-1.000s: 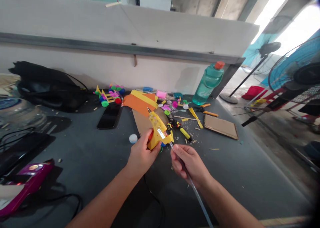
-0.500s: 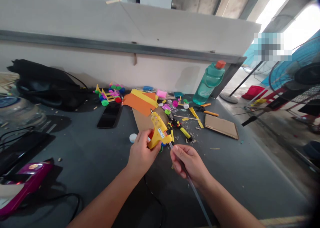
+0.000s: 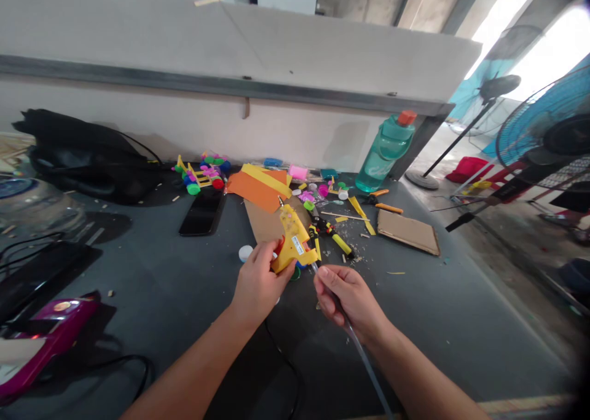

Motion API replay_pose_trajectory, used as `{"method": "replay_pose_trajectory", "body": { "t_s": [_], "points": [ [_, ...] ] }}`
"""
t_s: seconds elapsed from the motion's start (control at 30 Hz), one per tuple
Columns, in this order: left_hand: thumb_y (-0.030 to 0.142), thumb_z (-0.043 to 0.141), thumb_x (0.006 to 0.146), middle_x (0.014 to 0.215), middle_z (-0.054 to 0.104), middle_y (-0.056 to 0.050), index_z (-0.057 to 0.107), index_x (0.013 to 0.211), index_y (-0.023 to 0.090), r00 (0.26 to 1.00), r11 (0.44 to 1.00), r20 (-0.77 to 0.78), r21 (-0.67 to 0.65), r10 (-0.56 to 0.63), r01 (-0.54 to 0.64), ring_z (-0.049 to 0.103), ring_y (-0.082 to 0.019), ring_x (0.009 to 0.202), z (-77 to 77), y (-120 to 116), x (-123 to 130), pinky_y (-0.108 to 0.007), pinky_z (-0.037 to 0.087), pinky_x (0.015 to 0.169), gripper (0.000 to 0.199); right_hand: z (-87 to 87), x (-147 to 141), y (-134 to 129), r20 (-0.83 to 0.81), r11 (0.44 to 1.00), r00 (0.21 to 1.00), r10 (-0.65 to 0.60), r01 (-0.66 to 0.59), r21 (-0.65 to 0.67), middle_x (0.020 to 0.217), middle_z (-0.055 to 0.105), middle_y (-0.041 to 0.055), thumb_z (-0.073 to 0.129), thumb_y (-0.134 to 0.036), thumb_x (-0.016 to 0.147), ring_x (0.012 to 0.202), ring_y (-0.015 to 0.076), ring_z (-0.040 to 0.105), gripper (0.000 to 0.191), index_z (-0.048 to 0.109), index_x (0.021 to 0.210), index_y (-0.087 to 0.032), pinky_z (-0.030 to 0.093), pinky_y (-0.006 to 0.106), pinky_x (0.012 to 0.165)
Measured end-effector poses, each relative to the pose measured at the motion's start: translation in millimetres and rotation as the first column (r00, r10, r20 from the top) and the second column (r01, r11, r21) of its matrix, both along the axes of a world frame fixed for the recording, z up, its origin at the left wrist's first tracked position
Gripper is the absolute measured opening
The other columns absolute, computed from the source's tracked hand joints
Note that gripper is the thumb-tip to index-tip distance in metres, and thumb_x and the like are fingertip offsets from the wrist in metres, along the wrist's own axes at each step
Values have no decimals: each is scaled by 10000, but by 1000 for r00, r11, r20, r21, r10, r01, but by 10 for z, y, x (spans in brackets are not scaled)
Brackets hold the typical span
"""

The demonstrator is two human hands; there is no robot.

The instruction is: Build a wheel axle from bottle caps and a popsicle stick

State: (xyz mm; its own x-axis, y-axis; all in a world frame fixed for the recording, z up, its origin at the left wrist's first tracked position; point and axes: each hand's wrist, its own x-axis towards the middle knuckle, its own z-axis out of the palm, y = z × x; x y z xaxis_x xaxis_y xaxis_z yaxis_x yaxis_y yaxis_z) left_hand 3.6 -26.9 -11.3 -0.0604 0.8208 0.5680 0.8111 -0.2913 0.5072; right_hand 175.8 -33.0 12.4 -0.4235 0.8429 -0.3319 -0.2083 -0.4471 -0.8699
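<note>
My left hand (image 3: 262, 280) is closed around the handle of a yellow hot glue gun (image 3: 293, 238), whose metal nozzle points up and away from me. A long translucent glue stick (image 3: 364, 355) runs from the back of the gun down toward the bottom edge. Just behind the gun, my right hand (image 3: 345, 297) grips that stick between thumb and fingers. Its front end meets the rear opening of the gun; how deep it sits is hidden. Beyond the gun lie pliers with yellow-and-black handles (image 3: 340, 243) and a sheet of orange paper (image 3: 260, 192).
A black phone (image 3: 201, 213), colourful small parts (image 3: 203, 177), a cardboard piece (image 3: 408, 232) and orange-handled pliers (image 3: 389, 208) lie on the dark table (image 3: 461, 321). A teal bottle (image 3: 385, 155) stands at the back right. A purple device (image 3: 50, 334) is at left, a fan (image 3: 548, 137) at right.
Both hands, the glue gun and the glue stick stay almost where they were, with only a very slight shift. Each hand keeps its hold.
</note>
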Motion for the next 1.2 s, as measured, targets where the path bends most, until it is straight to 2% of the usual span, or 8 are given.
{"method": "replay_pose_trajectory", "body": {
  "t_s": [0.3,0.57,0.67,0.8,0.87,0.93,1.03,1.2],
  "points": [
    [319,602,823,880,657,-49,568,1020,184,1000,1000,-6,13,-18,18,648,-183,777,-14,11,-26,-278,534,694,241,-52,14,7,158,991,984,-83,65,115,400,495,-62,632,-527,764,280,26,359,405,557,635,-150,190,145,299],
    [270,600,821,932,666,-64,563,1045,176,997,997,-6,26,-72,72,655,-194,841,-12,17,-46,-288,543,755,246,-19,51,53,18,1000,1000,-1,2,-27,362,448,-83,697,-491,709,264,12,289,387,536,604,-155,144,150,294],
    [279,595,824,951,668,-63,561,1052,183,996,996,-9,5,-89,89,654,-192,847,-23,20,-60,-285,542,762,250,-18,43,43,134,998,990,-42,37,42,370,466,-76,687,-490,710,272,22,310,378,531,601,-164,180,151,296],
    [294,586,837,965,667,-70,560,1062,180,995,995,-26,-21,-96,95,650,-192,852,-24,22,-69,-290,538,768,253,-11,34,9,333,971,923,-192,129,203,397,489,-69,686,-450,717,315,41,382,339,528,599,-174,253,152,326],
    [289,582,843,954,666,-71,560,1053,174,995,995,-29,-7,-99,99,648,-191,852,-25,23,-64,-291,536,769,241,1,37,5,299,976,938,-173,122,181,393,470,-72,662,-473,740,310,37,364,354,528,609,-174,231,154,324],
    [288,577,848,946,662,-71,556,1054,172,995,995,-36,20,-93,94,646,-190,853,-34,23,-53,-288,533,768,238,13,40,16,135,998,989,-58,53,43,382,408,-91,634,-518,758,290,22,286,388,517,622,-174,179,157,313],
    [297,592,842,938,649,-67,549,1066,173,998,998,-28,35,-60,61,640,-187,836,-54,26,-32,-277,531,742,259,15,35,41,-110,988,992,56,-71,-136,400,342,-116,650,-537,744,296,7,195,405,504,650,-172,140,156,310],
    [272,636,803,926,630,-51,548,1066,180,1000,1000,11,-17,11,-11,620,-171,776,-40,23,9,-256,520,686,292,-2,12,49,28,999,999,-38,38,24,427,442,-79,615,-541,779,322,23,315,404,563,720,-145,201,150,323]
  ]
}}
